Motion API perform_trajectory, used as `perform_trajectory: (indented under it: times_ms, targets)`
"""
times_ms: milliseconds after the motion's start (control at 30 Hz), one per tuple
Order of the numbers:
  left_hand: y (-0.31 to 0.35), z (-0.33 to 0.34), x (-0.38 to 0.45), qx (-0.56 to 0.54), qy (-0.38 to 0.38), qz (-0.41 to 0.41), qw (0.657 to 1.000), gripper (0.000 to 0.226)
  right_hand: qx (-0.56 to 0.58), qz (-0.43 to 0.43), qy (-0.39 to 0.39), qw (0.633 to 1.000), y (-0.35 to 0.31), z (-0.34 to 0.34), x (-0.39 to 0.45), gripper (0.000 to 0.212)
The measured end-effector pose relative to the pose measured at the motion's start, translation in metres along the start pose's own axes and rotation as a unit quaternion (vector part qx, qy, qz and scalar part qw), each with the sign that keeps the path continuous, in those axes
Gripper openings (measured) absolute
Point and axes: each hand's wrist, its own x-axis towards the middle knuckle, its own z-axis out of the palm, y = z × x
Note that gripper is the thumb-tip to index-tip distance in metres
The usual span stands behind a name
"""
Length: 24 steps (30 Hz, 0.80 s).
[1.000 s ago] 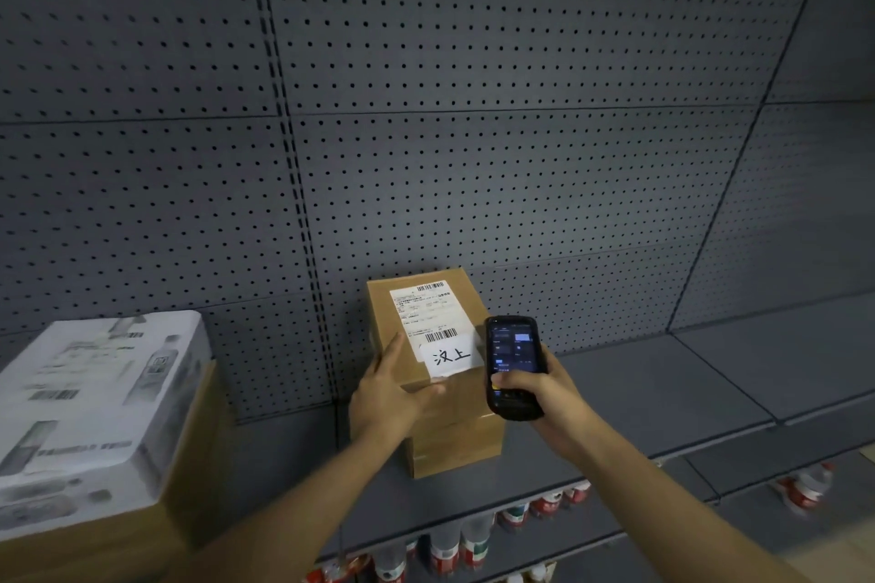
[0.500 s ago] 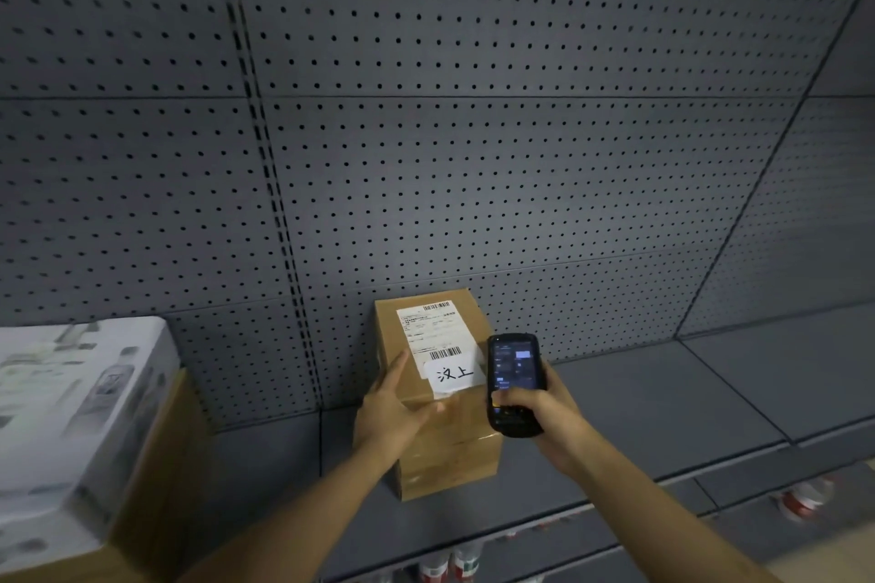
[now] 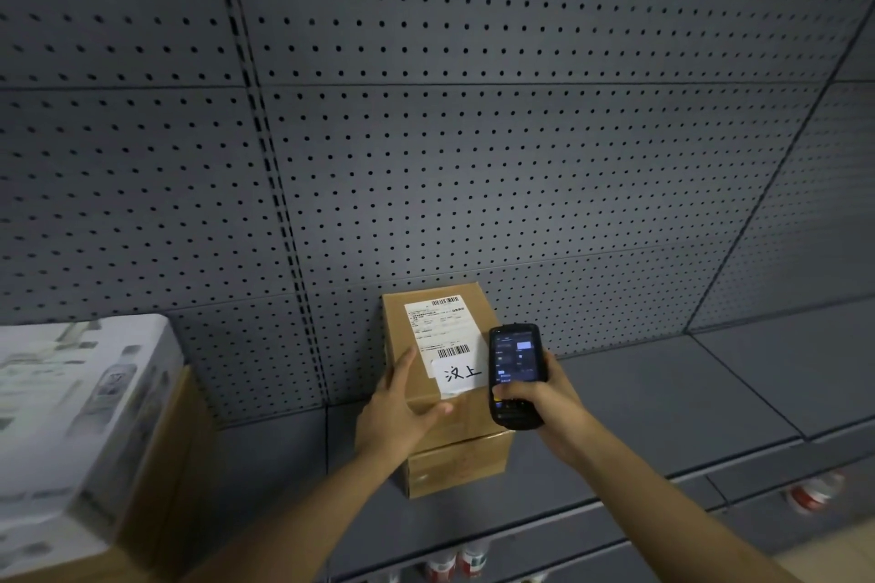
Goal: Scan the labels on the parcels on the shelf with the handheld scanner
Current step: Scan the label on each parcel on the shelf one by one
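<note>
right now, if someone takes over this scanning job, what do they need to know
Left hand: open, palm steadying the brown cardboard parcel on the grey metal shelf.
Right hand: gripping the black handheld scanner, screen lit, beside the white shipping label.
Done: cannot tell if this label has scanned.
Left: confirm it, then the white printed box at far left.

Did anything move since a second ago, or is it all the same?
Hardly anything moved. The left hand still rests flat on the brown parcel, and the right hand still holds the scanner beside the label. Nothing was picked up or let go. Mostly the view drifted: the white printed box slid left and then back, and the bottles below are nearly out of sight.
</note>
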Motion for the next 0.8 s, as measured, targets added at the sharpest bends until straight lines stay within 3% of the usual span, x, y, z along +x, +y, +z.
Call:
perform_trajectory:
  times_ms: [200, 300, 500, 600, 800]
  targets:
    - [0.001, -0.004, 0.001, 0.007, -0.044, -0.025, 0.999, 0.110, -0.009, -0.007, 0.001, 1.000, -0.009, 0.006, -0.002, 0.088]
    - [0.002, -0.012, -0.001, 0.012, -0.049, -0.038, 0.998, 0.121, -0.031, -0.026, -0.006, 0.999, -0.015, 0.011, -0.003, 0.079]
    - [-0.011, -0.046, -0.013, 0.031, -0.069, -0.032, 0.997, 0.122, -0.036, -0.063, -0.014, 0.997, -0.021, 0.050, -0.009, 0.079]
    - [-0.024, -0.075, -0.020, 0.027, -0.041, -0.010, 0.999, 0.110, -0.056, -0.077, -0.041, 0.995, -0.021, 0.084, -0.017, 0.081]
    - [-0.070, -0.156, -0.036, 0.036, 0.120, 0.030, 0.992, 0.064, -0.054, -0.073, -0.092, 0.992, -0.001, 0.171, -0.036, 0.092]
